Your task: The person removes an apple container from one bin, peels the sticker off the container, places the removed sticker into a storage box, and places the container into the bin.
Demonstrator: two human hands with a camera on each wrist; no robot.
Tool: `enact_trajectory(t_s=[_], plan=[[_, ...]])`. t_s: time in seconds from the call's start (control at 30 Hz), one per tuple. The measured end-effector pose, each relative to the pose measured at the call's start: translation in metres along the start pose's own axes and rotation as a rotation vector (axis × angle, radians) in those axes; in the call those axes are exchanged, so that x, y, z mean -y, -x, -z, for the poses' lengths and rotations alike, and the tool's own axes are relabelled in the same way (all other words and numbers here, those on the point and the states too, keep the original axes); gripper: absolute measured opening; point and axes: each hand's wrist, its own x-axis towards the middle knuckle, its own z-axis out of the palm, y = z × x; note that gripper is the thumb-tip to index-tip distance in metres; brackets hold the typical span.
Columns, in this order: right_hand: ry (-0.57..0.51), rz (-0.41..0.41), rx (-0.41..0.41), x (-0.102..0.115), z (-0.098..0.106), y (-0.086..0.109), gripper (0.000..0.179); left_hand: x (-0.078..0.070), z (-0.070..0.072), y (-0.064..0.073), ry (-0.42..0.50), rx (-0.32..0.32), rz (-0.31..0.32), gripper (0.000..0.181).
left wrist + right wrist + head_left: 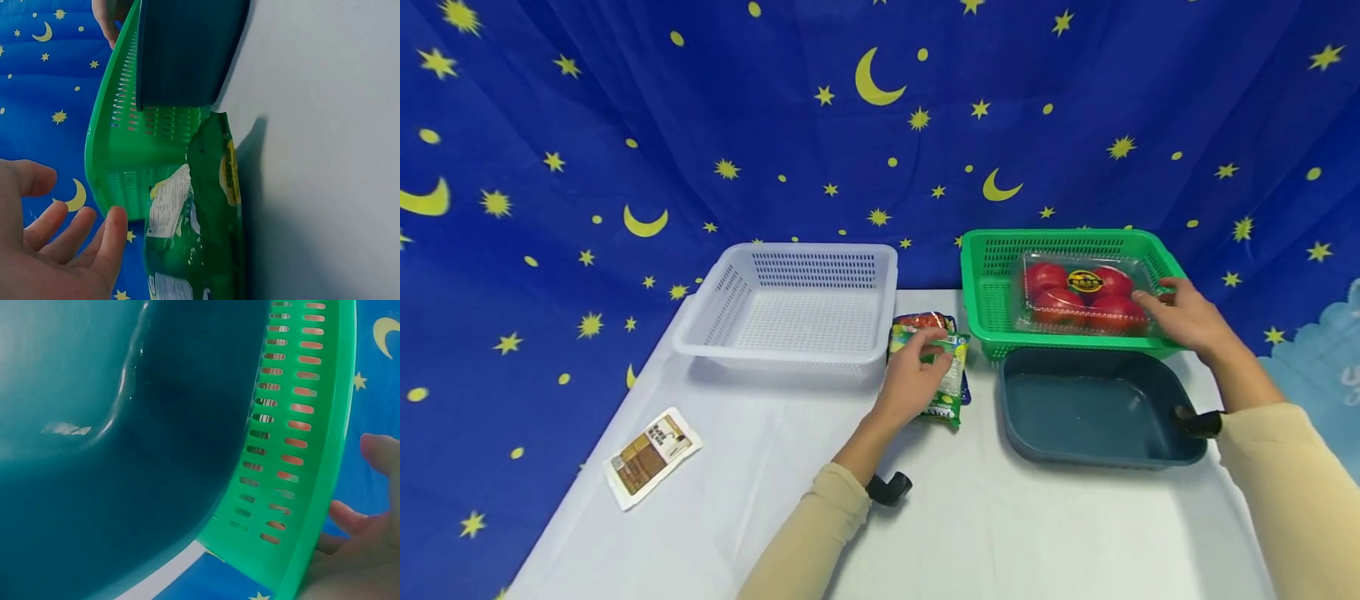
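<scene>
My left hand [912, 382] hovers over a green snack bag [946, 408], fingers loosely bent and spread. In the left wrist view, a gap shows between its fingers and the green bag [215, 194]. Beneath that bag lies another package with a red top and dark blue edge [922, 320]. At the right end of a green basket [1063, 235], my right hand [1187, 317] is at the rim beside a clear box of tomatoes [1056, 302]. The right wrist view shows its fingers [350, 519] right at the outer rim, with the thumb apart from them.
A white perforated basket [790, 360] stands at the back left. In front of the green basket, a dark blue basin [1090, 408] sits close against it. At the table's left side lies a white and brown packet [653, 457]. Behind everything hangs a blue star-patterned cloth [805, 133].
</scene>
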Motion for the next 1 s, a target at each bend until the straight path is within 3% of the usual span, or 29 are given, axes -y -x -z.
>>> enact_trajectory(t_s=[0.3,0.63,0.83,1.0], plan=[[-0.035,-0.059,0.091,0.009,0.002,-0.01,0.105,-0.003,-0.01,-0.016,0.044,-0.044,0.014,0.038],[0.026,-0.108,0.074,0.008,-0.002,-0.013,0.103,-0.007,-0.028,-0.03,0.108,-0.034,0.046,0.044],[0.014,-0.138,0.095,0.007,-0.008,-0.016,0.104,-0.005,-0.035,-0.026,0.092,-0.025,0.013,0.049],[0.037,-0.164,0.106,0.008,-0.008,-0.015,0.108,-0.002,-0.043,-0.026,0.042,-0.053,0.033,0.049]])
